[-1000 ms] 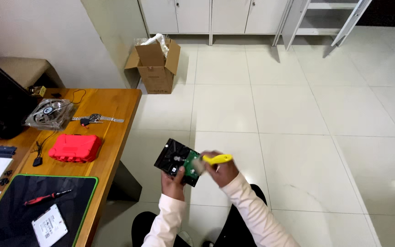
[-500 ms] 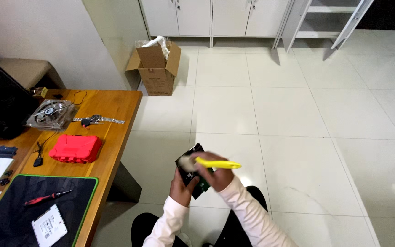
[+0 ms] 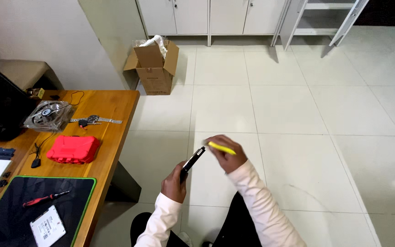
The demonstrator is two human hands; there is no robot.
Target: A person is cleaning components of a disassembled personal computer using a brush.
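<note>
From the head camera I see my left hand [image 3: 174, 183] closed around the lower end of a flat black drive [image 3: 193, 163], which I am viewing nearly edge-on, so it reads as a thin dark slab. Its long axis runs from about seven o'clock at my palm up toward one o'clock, where its free corner ends just beside my right hand [image 3: 225, 155]. That is the relation that matters here: the drive's upper end lies at roughly nine o'clock from the right hand, near it, while the left hand sits at the opposite end and does the holding. My right hand is curled shut on a yellow tool [image 3: 221, 148] (a slim driver or pen, I cannot tell which), whose shaft lies across the knuckles, pointing from ten o'clock to four o'clock; I cannot tell whether its tip touches the drive. Both hands are over the pale tiled floor [image 3: 298, 114], well apart from the wooden desk [image 3: 115, 119] at nine o'clock. On the desk lie a red case [image 3: 73, 149], a clear fan [image 3: 49, 115], a red screwdriver [image 3: 45, 198] on a black mat [image 3: 19, 206], and a small white-labelled drive [image 3: 47, 226]. A cardboard box [image 3: 154, 68] stands at eleven o'clock, by the wall.
</note>
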